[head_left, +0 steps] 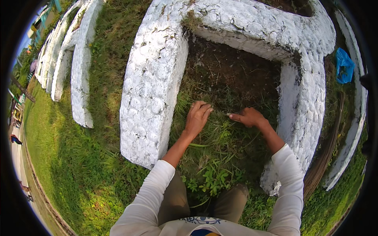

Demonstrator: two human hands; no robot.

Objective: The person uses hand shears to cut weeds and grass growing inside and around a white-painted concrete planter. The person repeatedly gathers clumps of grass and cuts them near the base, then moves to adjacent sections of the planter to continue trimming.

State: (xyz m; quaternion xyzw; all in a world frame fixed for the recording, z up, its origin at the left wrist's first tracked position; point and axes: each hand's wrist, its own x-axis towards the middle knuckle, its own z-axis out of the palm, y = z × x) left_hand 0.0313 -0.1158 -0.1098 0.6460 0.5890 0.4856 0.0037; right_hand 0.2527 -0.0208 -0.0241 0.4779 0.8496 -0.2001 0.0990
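Observation:
My left hand (199,115) is low over the grass (217,132) between two thick white-painted concrete legs. Its fingers bend down into the blades, so whether they grip any is hidden. Level with it on the right, my right hand (248,117) has one digit stretched toward the left hand and the others curled under. What lies inside those curled fingers cannot be seen. Beyond both hands, dark bare soil (236,73) fills the upper part of the space framed by the white concrete structure (147,88). Leafy weeds (214,178) grow closer to my knees.
The right concrete leg (310,97) stands beside my right forearm. A blue plastic bag (344,66) and a bundle of thin brown sticks (324,165) lie further right. More white concrete forms (81,73) rise at left, past a grassy strip. A person (15,139) is on the distant pavement.

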